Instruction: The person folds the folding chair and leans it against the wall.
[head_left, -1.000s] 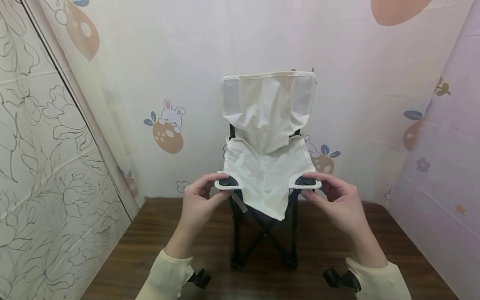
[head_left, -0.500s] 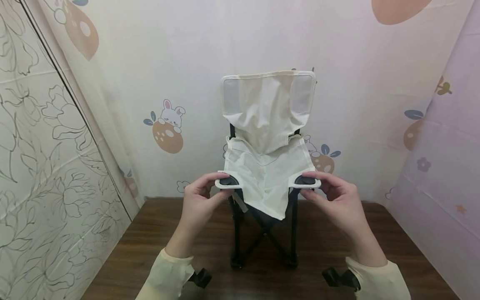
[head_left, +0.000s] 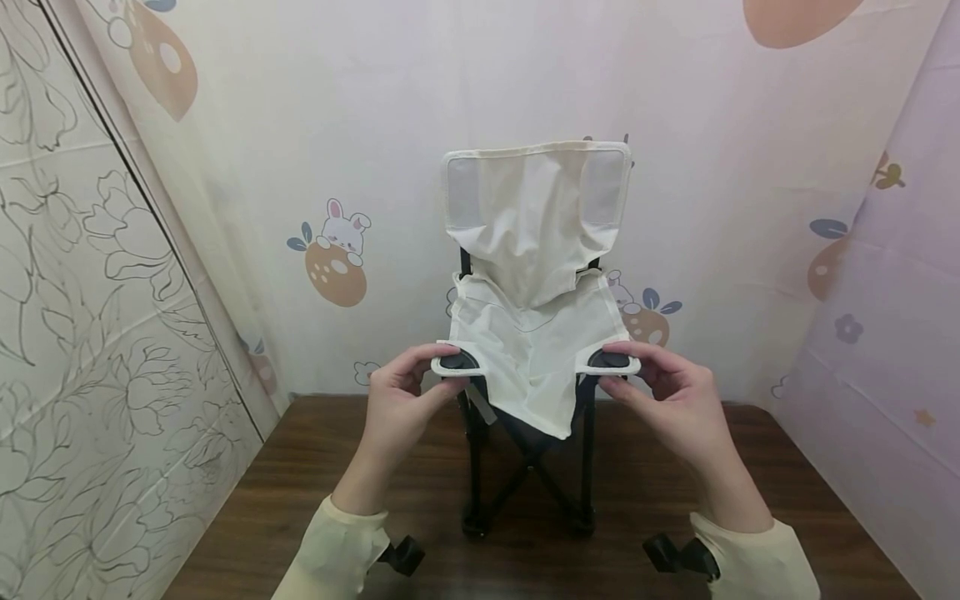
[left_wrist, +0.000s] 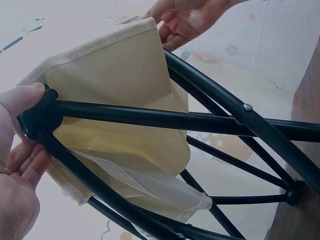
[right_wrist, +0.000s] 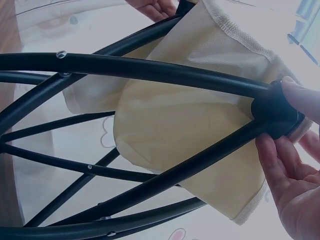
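A small folding chair (head_left: 525, 333) with cream fabric and a black tube frame stands upright on the wooden table, its backrest (head_left: 536, 192) towards the curtain. My left hand (head_left: 405, 396) pinches the left front corner of the seat, fingers above and thumb beneath the black corner piece (head_left: 459, 361). On the other side my right hand (head_left: 671, 396) pinches the right front corner in the same way. The left wrist view shows the black joint (left_wrist: 42, 115) between that hand's thumb and fingers. In the right wrist view the matching joint (right_wrist: 275, 110) lies in the right hand's grip. The seat fabric sags between.
The dark wooden table (head_left: 315, 500) extends around the chair legs. Behind it hangs a pale curtain (head_left: 360, 125) printed with rabbits and carrot-like shapes. A flower-line panel (head_left: 97, 292) borders the left side. Black straps (head_left: 405, 556) hang at the wrists.
The front corners of the seat have shifted very slightly inward, towards each other, with both hands keeping their pinch. Otherwise the chair stands as before.
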